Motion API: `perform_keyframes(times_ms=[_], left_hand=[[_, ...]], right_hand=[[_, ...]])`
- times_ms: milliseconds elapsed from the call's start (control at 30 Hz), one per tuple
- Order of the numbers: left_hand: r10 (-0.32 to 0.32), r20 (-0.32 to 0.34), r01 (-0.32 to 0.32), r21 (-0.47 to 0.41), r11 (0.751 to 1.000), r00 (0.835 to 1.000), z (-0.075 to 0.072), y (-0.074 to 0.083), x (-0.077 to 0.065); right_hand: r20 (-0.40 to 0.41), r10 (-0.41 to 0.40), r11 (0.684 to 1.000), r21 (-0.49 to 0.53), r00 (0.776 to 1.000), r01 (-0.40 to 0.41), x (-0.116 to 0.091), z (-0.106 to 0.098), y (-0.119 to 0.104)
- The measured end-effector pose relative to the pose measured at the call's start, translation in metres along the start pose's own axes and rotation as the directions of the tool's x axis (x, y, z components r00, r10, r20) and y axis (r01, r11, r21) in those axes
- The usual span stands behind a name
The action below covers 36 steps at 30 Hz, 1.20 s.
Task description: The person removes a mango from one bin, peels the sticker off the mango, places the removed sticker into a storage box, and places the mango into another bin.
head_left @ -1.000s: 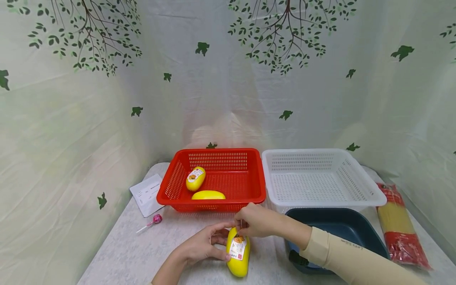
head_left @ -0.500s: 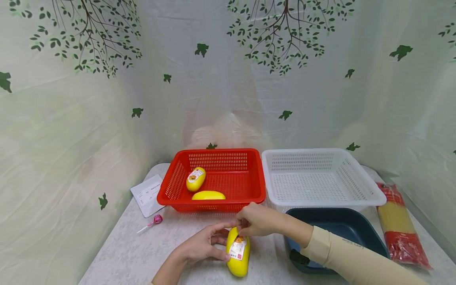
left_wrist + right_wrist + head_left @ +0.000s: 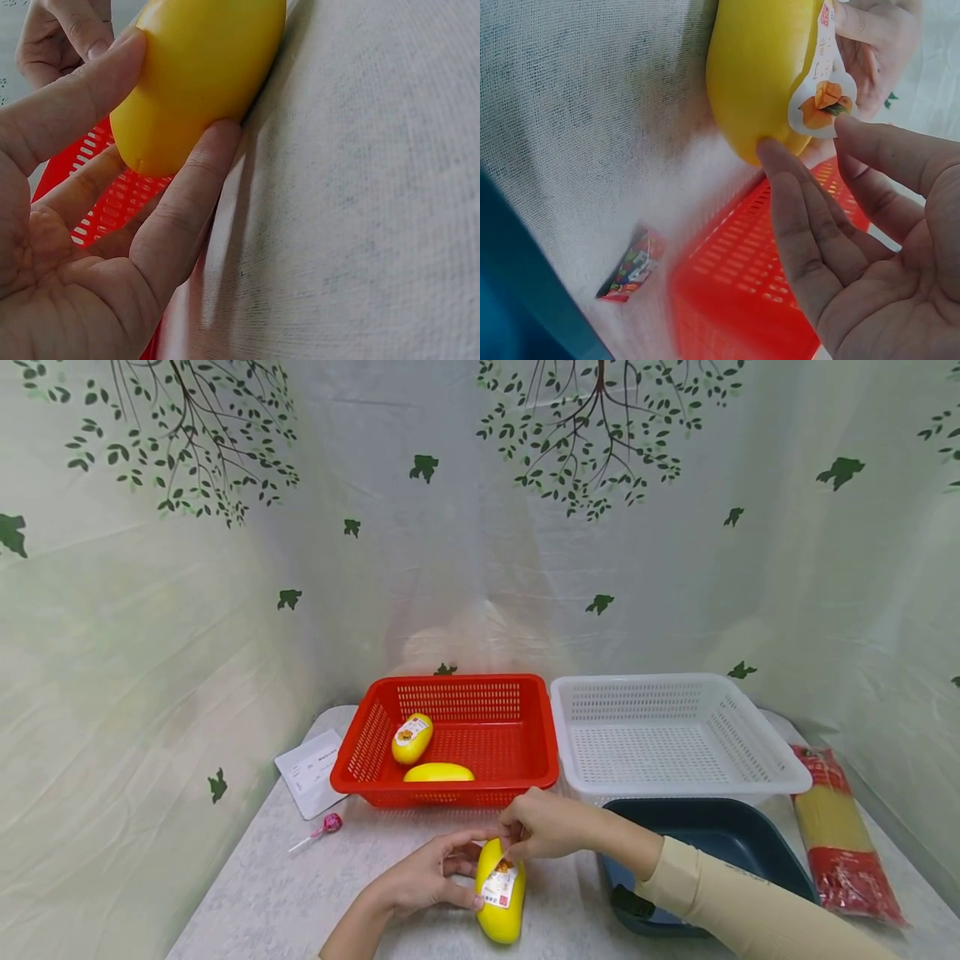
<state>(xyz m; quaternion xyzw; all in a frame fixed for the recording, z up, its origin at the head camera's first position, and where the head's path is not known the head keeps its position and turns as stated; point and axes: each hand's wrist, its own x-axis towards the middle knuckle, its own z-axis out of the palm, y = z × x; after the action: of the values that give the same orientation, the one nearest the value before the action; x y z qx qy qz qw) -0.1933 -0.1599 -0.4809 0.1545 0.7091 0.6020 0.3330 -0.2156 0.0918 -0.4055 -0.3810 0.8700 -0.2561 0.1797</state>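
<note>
A yellow mango (image 3: pixel 501 928) lies on the grey tabletop in front of the red basket. My left hand (image 3: pixel 420 878) holds it from the left, with the thumb on its near side and the fingers around the far end. My right hand (image 3: pixel 543 823) is at the far end, where its thumb and index finger pinch the edge of a white label (image 3: pixel 821 101) with a cut-fruit picture. In the right wrist view, that end of the label stands off the skin. The other fingertips (image 3: pixel 772 154) of the right hand rest against the mango.
The red basket (image 3: pixel 540 735) holds two more mangoes. A white basket (image 3: pixel 795 777) stands beside it, with a dark blue tray (image 3: pixel 780 843) in front. Noodle pack (image 3: pixel 847 835) at right; lollipop (image 3: pixel 330 822) and white card (image 3: pixel 311 768) at left. A small packet (image 3: pixel 634 266) lies near the tray.
My right hand has shifted very slightly to the right at the mango's far end. My left hand and the mango stay almost in place.
</note>
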Motion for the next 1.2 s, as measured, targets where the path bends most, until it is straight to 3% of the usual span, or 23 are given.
perform_keyframes(times_ms=[400,1200], left_hand=[[0.022,0.011,-0.022,-0.001,1.000,1.000,-0.0003,-0.0029,0.0011],[0.050,0.024,-0.050,0.010,0.999,0.998,-0.0015,-0.0041,0.0003]], right_hand=[[0.030,-0.039,0.999,0.000,0.999,0.039,-0.0014,-0.0010,0.0028],[0.069,-0.038,0.999,0.033,0.997,0.036,-0.0037,-0.0039,0.0037]])
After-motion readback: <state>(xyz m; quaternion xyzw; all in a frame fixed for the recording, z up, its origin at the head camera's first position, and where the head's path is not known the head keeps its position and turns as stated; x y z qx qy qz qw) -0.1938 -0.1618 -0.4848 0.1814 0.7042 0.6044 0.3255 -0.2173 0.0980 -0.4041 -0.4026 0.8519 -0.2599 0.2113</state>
